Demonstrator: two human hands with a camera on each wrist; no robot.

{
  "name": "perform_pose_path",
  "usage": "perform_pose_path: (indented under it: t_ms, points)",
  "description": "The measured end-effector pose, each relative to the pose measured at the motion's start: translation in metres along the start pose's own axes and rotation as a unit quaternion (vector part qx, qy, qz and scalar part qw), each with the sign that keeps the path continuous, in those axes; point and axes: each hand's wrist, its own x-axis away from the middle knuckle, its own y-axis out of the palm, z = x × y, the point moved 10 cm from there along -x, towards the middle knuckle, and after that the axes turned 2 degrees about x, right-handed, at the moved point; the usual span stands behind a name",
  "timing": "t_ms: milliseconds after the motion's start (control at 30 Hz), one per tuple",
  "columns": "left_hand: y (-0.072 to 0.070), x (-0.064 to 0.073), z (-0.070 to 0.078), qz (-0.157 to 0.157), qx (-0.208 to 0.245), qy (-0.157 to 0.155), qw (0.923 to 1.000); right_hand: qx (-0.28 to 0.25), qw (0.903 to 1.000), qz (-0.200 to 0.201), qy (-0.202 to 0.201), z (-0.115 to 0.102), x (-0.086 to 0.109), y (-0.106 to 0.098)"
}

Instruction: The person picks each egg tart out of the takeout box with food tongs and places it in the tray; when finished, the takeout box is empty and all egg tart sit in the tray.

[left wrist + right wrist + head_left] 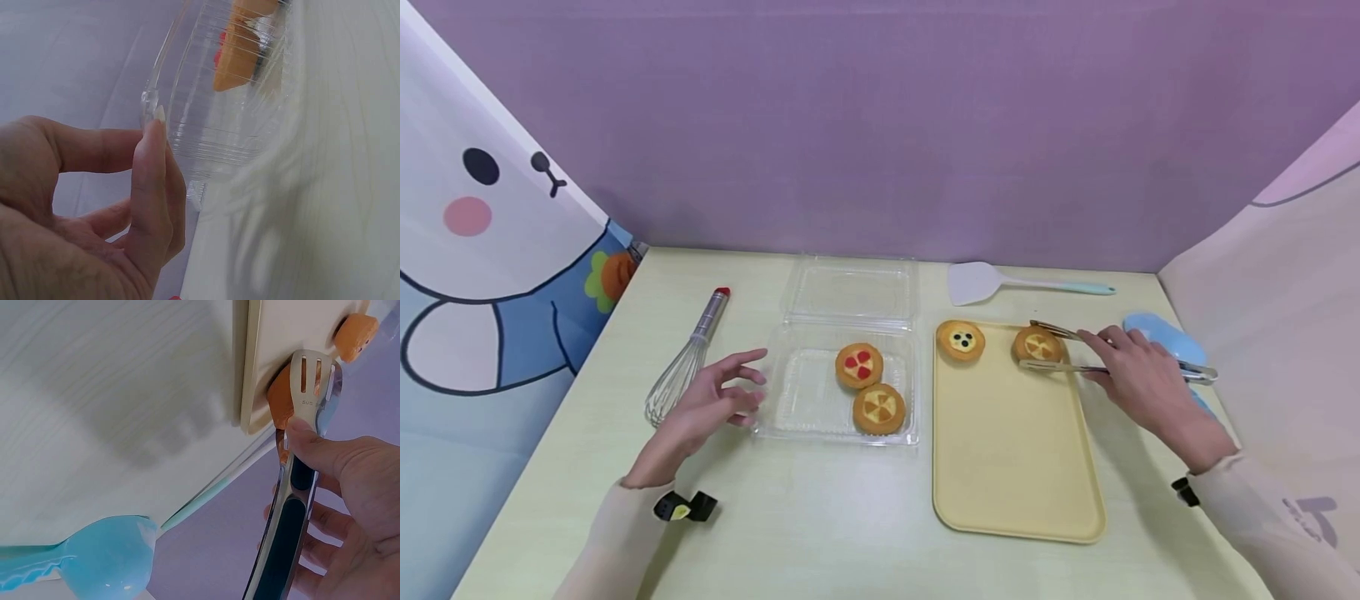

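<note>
My right hand (1138,375) grips metal serving tongs (307,387) with dark handle panels. Their tips stand on either side of a tart with a cross-like top (1037,345), at the far right corner of the yellow tray (1015,467). A tart with dark dots (961,341) sits at the tray's far left corner. With fingers loosely bent and spread, my left hand (707,404) is at the left rim of an opened clear plastic box (812,392); whether it touches the rim I cannot tell. Inside lie a red-dotted tart (859,366) and another cross-topped one (878,409).
A whisk (688,367) lies left of the box, by my left hand. Behind the tray is a spatula (981,282) with a pale green handle end. A light blue scoop-like thing (1165,335) lies beyond my right hand. A purple curtain (880,125) closes the back.
</note>
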Motion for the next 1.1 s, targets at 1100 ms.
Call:
perform_pose_path:
  t_ms: [1100]
  points:
    - [0.001,-0.001,0.0,-0.01,0.013,0.003,0.9999,-0.017,0.9996,0.019,-0.014,-0.028,-0.008,-0.034]
